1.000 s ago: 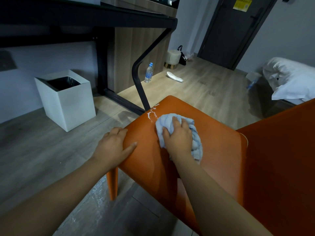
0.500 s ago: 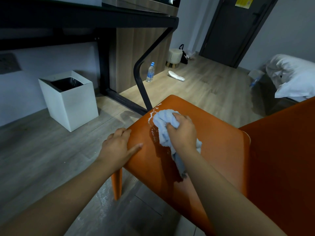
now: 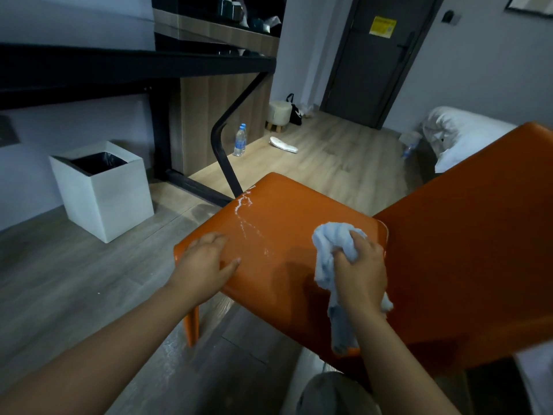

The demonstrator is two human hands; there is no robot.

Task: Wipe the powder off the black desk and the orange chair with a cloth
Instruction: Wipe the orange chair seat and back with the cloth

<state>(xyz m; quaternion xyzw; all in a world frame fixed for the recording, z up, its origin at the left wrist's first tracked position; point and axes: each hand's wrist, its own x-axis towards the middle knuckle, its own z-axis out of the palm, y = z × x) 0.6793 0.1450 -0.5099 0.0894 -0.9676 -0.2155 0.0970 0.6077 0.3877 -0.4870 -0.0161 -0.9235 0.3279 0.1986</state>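
Observation:
The orange chair fills the middle and right, its seat toward me and its backrest rising at right. A thin trail of white powder runs from the seat's far left corner toward the middle. My right hand grips a bunched light-blue cloth and presses it on the seat near the backrest; a tail of cloth hangs over the near edge. My left hand rests flat on the seat's left front corner, fingers straight. The black desk stands at upper left; its top surface is hidden.
A white square bin with a black liner stands on the wooden floor at left. The desk's black leg descends just behind the chair. A water bottle, a small stool and a bed lie further off.
My right hand has carried the cloth from the seat's far left corner across to the right, near the backrest. A powder trail now shows where it was. The left hand stays put.

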